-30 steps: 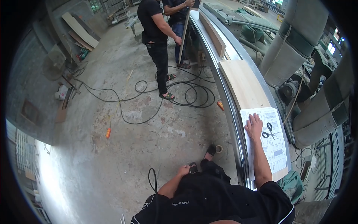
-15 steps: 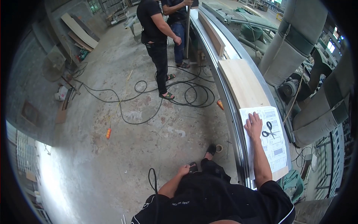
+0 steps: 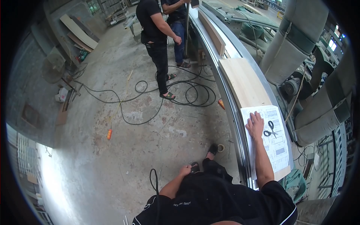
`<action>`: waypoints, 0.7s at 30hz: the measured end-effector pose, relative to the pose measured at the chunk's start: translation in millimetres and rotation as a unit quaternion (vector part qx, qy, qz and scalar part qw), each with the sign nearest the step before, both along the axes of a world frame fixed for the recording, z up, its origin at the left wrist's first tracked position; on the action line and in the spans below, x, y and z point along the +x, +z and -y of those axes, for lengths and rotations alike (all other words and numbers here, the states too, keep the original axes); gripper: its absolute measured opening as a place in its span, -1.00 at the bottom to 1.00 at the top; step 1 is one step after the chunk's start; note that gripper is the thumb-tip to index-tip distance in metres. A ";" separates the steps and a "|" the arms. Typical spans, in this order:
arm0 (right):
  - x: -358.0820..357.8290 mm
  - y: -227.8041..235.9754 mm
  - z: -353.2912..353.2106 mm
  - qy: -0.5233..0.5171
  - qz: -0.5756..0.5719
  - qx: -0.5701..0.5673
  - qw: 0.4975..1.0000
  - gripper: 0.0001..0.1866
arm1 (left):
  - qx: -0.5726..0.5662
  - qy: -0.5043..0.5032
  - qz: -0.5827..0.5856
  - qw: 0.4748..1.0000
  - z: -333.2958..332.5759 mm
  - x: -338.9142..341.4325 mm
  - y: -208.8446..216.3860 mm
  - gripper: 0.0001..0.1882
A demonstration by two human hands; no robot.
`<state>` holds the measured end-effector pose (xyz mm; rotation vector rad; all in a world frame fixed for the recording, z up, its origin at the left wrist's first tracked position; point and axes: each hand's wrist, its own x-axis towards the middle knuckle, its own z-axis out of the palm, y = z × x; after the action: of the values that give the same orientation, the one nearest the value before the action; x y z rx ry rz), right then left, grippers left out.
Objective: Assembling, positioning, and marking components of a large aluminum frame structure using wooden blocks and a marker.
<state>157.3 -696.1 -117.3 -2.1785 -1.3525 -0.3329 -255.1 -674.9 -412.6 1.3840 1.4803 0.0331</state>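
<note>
My right hand [image 3: 255, 125] lies flat with fingers spread on a printed drawing sheet [image 3: 279, 165]. A pair of black-handled scissors [image 3: 270, 131] rests on the same sheet, just right of my hand and apart from it. Under the sheet a pale wooden board [image 3: 247, 82] runs away along the long bench. Down by my leg hangs my left hand [image 3: 185, 170], its fingers curled in, with no held thing showing.
Shiny metal rails [image 3: 234, 123] edge the bench, where a narrow board [image 3: 212, 32] stands on edge farther off. Two co-workers [image 3: 159, 41] stand beyond. Black cable [image 3: 191, 93] coils on the floor, near an orange-handled object [image 3: 109, 134] and a tape roll [image 3: 221, 148]. Large grey ducts [image 3: 296, 45] rise at right.
Both my hands stay in place. In the background, the farther co-worker's hands have shifted slightly, and a dark object now shows near the top of the pole there.
</note>
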 end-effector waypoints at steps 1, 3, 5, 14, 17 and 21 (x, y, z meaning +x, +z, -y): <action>-0.3 -0.1 -0.2 0.001 0.002 0.003 1.000 -0.56 | 0.000 0.000 0.000 1.000 0.0 -0.3 0.9 -0.51; 0.5 -1.0 0.1 0.001 0.005 0.005 1.000 -0.56 | 0.004 -0.010 -0.003 1.000 0.0 0.2 3.8 -0.50; 2.8 -2.7 1.8 -0.004 0.005 0.011 1.000 -0.56 | 0.001 -0.011 -0.004 1.000 -0.3 2.1 7.8 -0.50; -1.2 0.9 -1.1 0.002 -0.002 0.005 1.000 -0.57 | 0.012 0.015 0.008 1.000 -1.4 -3.5 -15.9 -0.51; 2.0 -2.4 0.5 0.003 -0.005 0.010 1.000 -0.57 | 0.011 0.013 0.007 1.000 -1.2 -1.5 -13.6 -0.50; 0.6 -1.0 -0.4 -0.001 -0.007 0.004 1.000 -0.57 | 0.001 0.007 -0.006 1.000 -3.2 -1.7 -9.8 -0.50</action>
<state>158.0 -695.8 -118.3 -2.1723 -1.3402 -0.3230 -256.8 -671.7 -422.5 1.3782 1.4995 0.0346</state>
